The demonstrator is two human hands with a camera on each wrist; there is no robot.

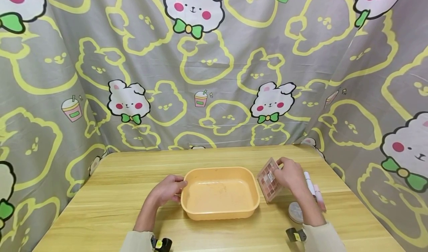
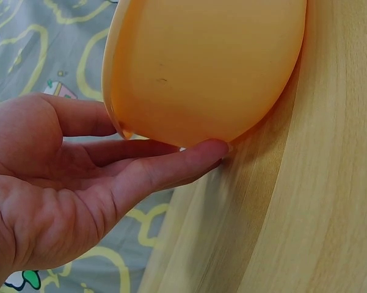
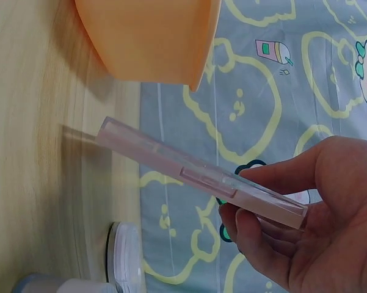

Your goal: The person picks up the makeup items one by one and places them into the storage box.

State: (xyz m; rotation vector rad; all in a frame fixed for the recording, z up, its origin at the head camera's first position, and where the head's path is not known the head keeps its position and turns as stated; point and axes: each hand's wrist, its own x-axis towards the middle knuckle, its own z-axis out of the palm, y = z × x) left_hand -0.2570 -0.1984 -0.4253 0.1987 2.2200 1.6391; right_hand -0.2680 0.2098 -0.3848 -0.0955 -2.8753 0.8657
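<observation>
A shallow orange plastic basin [image 1: 220,213] rests on the wooden table. My left hand [image 1: 169,190] grips its left end, thumb at the rim and fingers along the outer wall; the left wrist view shows those fingers [image 2: 171,168] up against the basin [image 2: 201,67]. To the right of the basin, my right hand [image 1: 290,174] pinches an eyeshadow palette [image 1: 269,180] by its upper right edge. The palette is tilted, with its grid of pink and brown pans facing the basin side. From the right wrist, the palette [image 3: 171,165] appears edge-on between thumb and fingers.
Near my right forearm lie a round, clear-lidded compact [image 1: 295,212], a white tube [image 1: 309,184] and a pink tube [image 1: 319,197]. Behind the wooden table [image 1: 133,162] and at both sides hangs a grey cartoon-print curtain [image 1: 207,114].
</observation>
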